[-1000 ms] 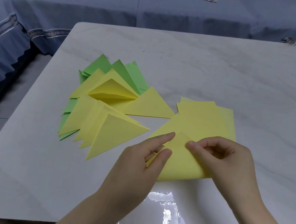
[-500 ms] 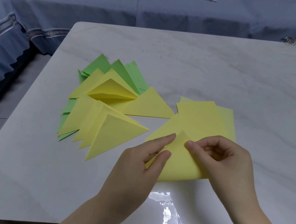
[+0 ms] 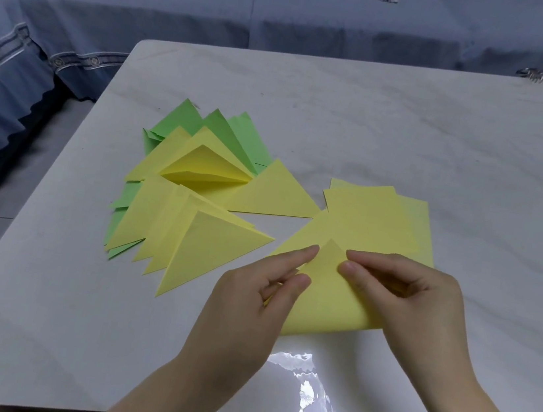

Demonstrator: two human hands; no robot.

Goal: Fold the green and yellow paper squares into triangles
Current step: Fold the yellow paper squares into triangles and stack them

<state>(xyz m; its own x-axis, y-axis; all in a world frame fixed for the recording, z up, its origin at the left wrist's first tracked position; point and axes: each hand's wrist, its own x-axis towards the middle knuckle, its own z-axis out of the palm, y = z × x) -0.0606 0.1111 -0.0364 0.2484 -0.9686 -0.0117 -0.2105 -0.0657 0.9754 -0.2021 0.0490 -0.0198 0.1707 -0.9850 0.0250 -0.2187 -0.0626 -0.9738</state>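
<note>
A yellow paper square [image 3: 326,303] lies on the white table [image 3: 411,127] in front of me, its near corner folded up and over toward the far one. My left hand [image 3: 250,306] pinches the left side of the raised flap between thumb and forefinger. My right hand [image 3: 403,292] pinches the flap near its tip. Under this sheet lies a small stack of flat yellow squares [image 3: 373,212]. To the left, a pile of folded yellow triangles [image 3: 203,241] overlaps folded green triangles [image 3: 225,127].
A blue-covered sofa [image 3: 151,10] runs behind and to the left of the table. A spiral-bound item [image 3: 536,75] sits at the far right table edge. A bright reflection [image 3: 305,383] shows on the table's near edge.
The folded corner of the yellow sheet has moved farther up and away from me between both hands. The piles have not moved.
</note>
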